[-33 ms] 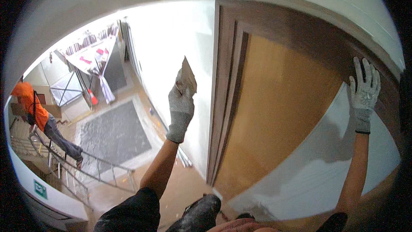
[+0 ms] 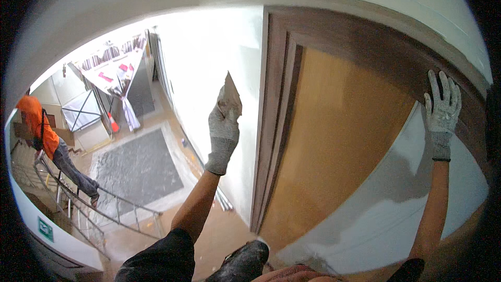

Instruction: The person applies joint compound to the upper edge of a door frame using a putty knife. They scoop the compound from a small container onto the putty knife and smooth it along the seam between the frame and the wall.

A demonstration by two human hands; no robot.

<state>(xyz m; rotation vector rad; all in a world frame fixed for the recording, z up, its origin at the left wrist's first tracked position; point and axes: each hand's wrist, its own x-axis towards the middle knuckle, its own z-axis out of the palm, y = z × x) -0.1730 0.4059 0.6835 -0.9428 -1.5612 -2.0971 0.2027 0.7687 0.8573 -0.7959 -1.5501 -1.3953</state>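
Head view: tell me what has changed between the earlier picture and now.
Nothing has visibly changed. The left hand in a grey knit glove keeps its grip on the flat putty-smeared scraper blade against the white wall; the right hand stays flat on the dark brown wooden door frame.

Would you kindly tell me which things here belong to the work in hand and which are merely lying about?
In use:
- left hand holding a scraper at the white wall
- right hand flat on the door frame

Lying about:
- grey mat
- railing
- traffic cone
- person in orange

Putty knife (image 2: 230, 90) upright against white wall (image 2: 209, 62)
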